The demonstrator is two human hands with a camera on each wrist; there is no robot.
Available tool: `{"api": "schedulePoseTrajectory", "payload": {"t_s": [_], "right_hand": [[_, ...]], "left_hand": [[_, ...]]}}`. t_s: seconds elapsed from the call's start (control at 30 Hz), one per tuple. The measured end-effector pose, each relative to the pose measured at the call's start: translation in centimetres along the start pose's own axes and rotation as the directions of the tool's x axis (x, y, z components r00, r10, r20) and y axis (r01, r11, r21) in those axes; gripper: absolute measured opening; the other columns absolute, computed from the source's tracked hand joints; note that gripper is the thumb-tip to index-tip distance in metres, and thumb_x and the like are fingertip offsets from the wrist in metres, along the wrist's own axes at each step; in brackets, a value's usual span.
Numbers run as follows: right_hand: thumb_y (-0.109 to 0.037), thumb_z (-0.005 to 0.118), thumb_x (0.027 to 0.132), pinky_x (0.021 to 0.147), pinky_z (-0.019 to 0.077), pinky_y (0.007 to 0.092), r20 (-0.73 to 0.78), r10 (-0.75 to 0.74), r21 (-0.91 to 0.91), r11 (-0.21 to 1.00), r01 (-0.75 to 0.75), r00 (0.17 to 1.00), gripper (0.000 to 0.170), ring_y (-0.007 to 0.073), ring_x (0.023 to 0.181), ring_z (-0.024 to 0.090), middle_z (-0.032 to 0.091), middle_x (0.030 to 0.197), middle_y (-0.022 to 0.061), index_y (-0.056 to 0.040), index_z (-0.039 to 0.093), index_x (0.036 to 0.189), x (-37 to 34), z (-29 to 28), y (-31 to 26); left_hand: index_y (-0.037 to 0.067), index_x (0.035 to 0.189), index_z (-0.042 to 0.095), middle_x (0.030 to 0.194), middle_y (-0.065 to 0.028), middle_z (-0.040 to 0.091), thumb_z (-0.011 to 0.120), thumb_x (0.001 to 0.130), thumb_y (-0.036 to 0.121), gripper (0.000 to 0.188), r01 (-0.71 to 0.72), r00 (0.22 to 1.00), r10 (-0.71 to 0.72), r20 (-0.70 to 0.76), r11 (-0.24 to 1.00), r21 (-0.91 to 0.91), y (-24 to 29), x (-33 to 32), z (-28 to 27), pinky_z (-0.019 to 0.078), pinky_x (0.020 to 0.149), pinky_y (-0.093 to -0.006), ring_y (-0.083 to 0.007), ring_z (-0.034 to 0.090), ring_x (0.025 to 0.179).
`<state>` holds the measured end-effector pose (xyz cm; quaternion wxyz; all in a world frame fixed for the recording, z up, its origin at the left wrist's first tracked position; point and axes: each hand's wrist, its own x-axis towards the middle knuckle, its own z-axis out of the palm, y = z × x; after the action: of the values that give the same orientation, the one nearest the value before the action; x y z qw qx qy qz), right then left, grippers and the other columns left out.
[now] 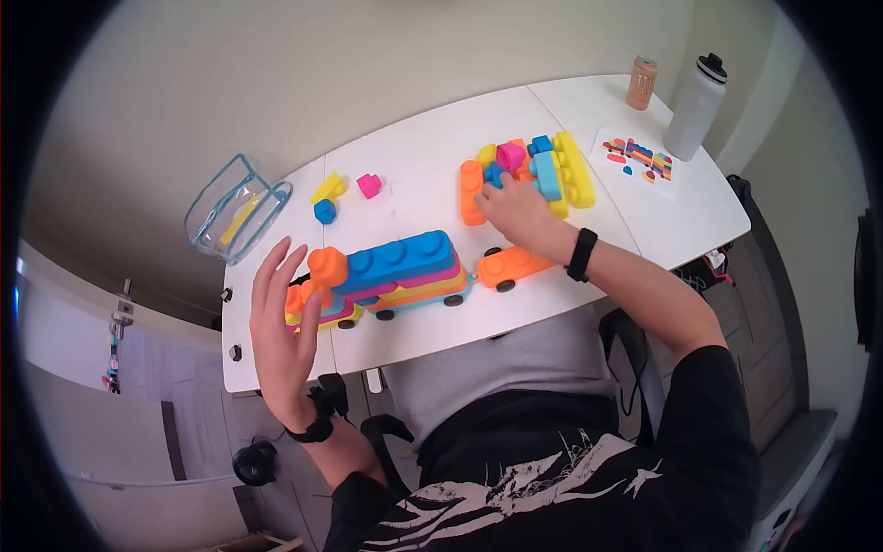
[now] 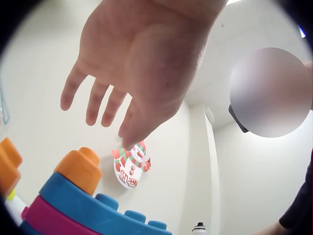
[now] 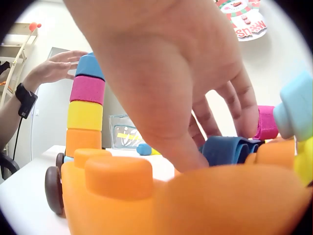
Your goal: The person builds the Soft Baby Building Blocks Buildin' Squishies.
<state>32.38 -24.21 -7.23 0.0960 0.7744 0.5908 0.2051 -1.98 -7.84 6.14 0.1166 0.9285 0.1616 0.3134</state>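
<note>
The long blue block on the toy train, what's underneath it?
At one end, under the long blue block come a pink block, a yellow block, an orange block, then a light-blue wheeled base. Their touching faces are covered, so those can't be seen.

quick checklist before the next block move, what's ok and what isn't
1. Left hand free: ok, fingers extended, holding nothing.
2. Right hand has a grip on the dark blue block: cannot tell, contact is partly hidden.
3. Orange car bare on top: cannot tell, visible studs are bare, one end is hidden.
4. Loose blocks together: not ok, a yellow one, a pink one and a blue one lie apart.
5. Picture sheet uncovered by hands: ok.
6. Bottle upright: ok.
</note>
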Motion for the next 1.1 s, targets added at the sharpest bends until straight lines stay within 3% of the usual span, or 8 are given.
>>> {"api": "schedulePoseTrajectory", "payload": {"t_s": [0.1, 0.2, 0.37, 0.43, 0.47, 0.53, 0.9, 1.1], "right_hand": [[-0.01, 0.076, 0.088, 0.068, 0.059, 0.0407, -0.097, 0.046, 0.138, 0.99, -0.032, 0.994, 0.024, 0.0306, 0.101, 0.071, 0.07, 0.107, 0.0098, -0.0135, 0.075, 0.112, 0.2, -1.0, 1.2], [-0.007, 0.072, 0.081, 0.087, 0.0608, 0.0464, -0.05, 0.202, 0.472, 0.868, -0.155, 0.978, 0.043, 0.0365, 0.105, 0.071, 0.069, 0.12, 0.0136, -0.0123, 0.074, 0.124, -0.5, -3.7, 2.9], [-0.014, 0.074, 0.088, 0.093, 0.0613, 0.0438, -0.038, 0.273, 0.7, 0.694, -0.169, 0.961, 0.034, 0.034, 0.112, 0.069, 0.064, 0.128, 0.0129, -0.006, 0.068, 0.121, -3.5, -5.9, 5.5], [-0.011, 0.076, 0.092, 0.094, 0.0623, 0.0433, -0.012, 0.337, 0.877, 0.456, -0.152, 0.941, 0.032, 0.0291, 0.117, 0.067, 0.063, 0.128, 0.0089, -0.0083, 0.064, 0.121, -4.8, -5.8, 5.8], [-0.011, 0.076, 0.092, 0.094, 0.0623, 0.0433, -0.004, 0.33, 0.875, 0.459, -0.157, 0.944, 0.032, 0.0291, 0.117, 0.067, 0.063, 0.128, 0.0089, -0.0083, 0.064, 0.121, -5.5, -5.9, 5.8], [-0.003, 0.077, 0.094, 0.097, 0.0628, 0.0426, 0.124, 0.281, 0.945, 0.259, -0.199, 0.952, 0.03, 0.0262, 0.123, 0.063, 0.062, 0.13, 0.0062, -0.01, 0.06, 0.118, -6.7, -6.8, 5.8], [0.012, 0.081, 0.077, 0.103, 0.0525, 0.0393, -0.012, -0.018, 0.909, 0.416, 0.019, 1.0, 0.043, 0.0289, 0.119, 0.064, 0.065, 0.127, 0.0075, -0.0081, 0.059, 0.108, -9.8, -5.1, 4.1], [0.015, 0.074, 0.08, 0.104, 0.0541, 0.0383, 0.058, 0.018, 0.877, 0.477, -0.059, 0.998, 0.064, 0.031, 0.121, 0.064, 0.062, 0.132, 0.009, -0.013, 0.068, 0.137, -10.1, -4.2, 2.9]], "left_hand": [[0.006, 0.141, 0.067, 0.147, -0.0159, 0.067, 0.071, 0.1, 0.014, 0.042, -0.04, 0.998, 0.036, -0.043, 0.995, -0.09, 0.9, 1.1, -0.8, 0.0467, 0.116, -0.0454, -0.0358, 0.063, 0.137], [0.004, 0.135, 0.07, 0.134, -0.0165, 0.074, 0.072, 0.098, 0.008, 0.037, -0.117, 0.99, 0.1, -0.094, 0.974, -0.194, 1.3, 1.7, -0.3, 0.0523, 0.108, -0.0424, -0.0346, 0.07, 0.126], [0.003, 0.125, 0.073, 0.119, -0.0152, 0.077, 0.075, 0.093, -0.001, 0.032, -0.128, 0.991, 0.136, 0.005, 0.945, -0.301, 2.8, 2.3, 1.4, 0.0572, 0.095, -0.036, -0.032, 0.075, 0.108], [0.003, 0.124, 0.074, 0.118, -0.0147, 0.077, 0.076, 0.093, 0.0, 0.032, -0.194, 0.974, 0.218, 0.055, 0.939, -0.285, 2.5, 2.6, 2.1, 0.0582, 0.092, -0.0366, -0.0319, 0.075, 0.104], [0.004, 0.124, 0.074, 0.118, -0.0146, 0.077, 0.076, 0.093, 0.001, 0.031, -0.208, 0.974, 0.224, 0.035, 0.944, -0.255, 2.6, 2.6, 2.2, 0.0591, 0.09, -0.0375, -0.032, 0.074, 0.102], [0.004, 0.123, 0.074, 0.118, -0.0147, 0.076, 0.076, 0.093, 0.002, 0.03, -0.202, 0.976, 0.216, 0.03, 0.946, -0.254, 2.3, 2.7, 2.6, 0.0591, 0.091, -0.0381, -0.0322, 0.073, 0.104], [0.005, 0.122, 0.074, 0.12, -0.0134, 0.074, 0.077, 0.092, 0.003, 0.03, -0.187, 0.98, 0.196, 0.032, 0.965, -0.186, 2.5, 3.1, 4.1, 0.0567, 0.097, -0.0411, -0.0334, 0.068, 0.117], [0.007, 0.117, 0.073, 0.115, -0.0096, 0.072, 0.076, 0.091, 0.006, 0.026, -0.347, 0.935, 0.355, 0.017, 0.922, -0.174, 5.0, 2.9, 4.9, 0.0558, 0.095, -0.0424, -0.0308, 0.067, 0.114]]}}
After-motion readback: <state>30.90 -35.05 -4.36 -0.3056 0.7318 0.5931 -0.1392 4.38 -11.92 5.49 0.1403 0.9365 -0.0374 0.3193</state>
